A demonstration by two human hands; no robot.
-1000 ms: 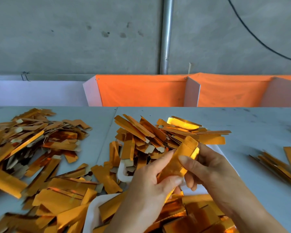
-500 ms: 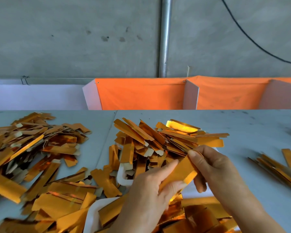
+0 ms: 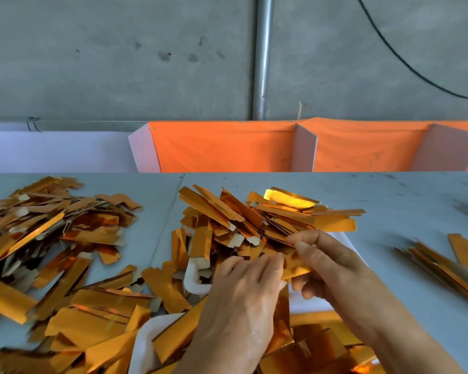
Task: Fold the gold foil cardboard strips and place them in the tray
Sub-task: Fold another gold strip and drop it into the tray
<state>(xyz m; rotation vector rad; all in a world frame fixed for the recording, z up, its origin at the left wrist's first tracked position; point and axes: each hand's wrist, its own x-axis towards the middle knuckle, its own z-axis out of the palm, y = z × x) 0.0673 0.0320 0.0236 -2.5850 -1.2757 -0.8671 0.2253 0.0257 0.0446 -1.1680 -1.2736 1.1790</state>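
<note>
Grey concrete wall (image 3: 119, 63) with a metal pipe (image 3: 262, 58) and a black cable (image 3: 405, 60) backs a pale counter (image 3: 405, 201), fenced at its far edge by orange cloth (image 3: 222, 147). Both hands meet over the counter's middle on one gold foil strip (image 3: 295, 263). The left hand (image 3: 243, 292) presses its fingers (image 3: 270, 263) onto the strip's near end with the thumb curled under, while the right hand (image 3: 333, 263) pinches the other end between thumb and curled fingers. Just beyond the hands a heap of strips (image 3: 254, 214) covers a white tray (image 3: 193, 276), whose rim shows to the left of the left hand. Farther left lies a loose pile (image 3: 52, 233); well right of the right hand sits a small stack (image 3: 449, 260).
</note>
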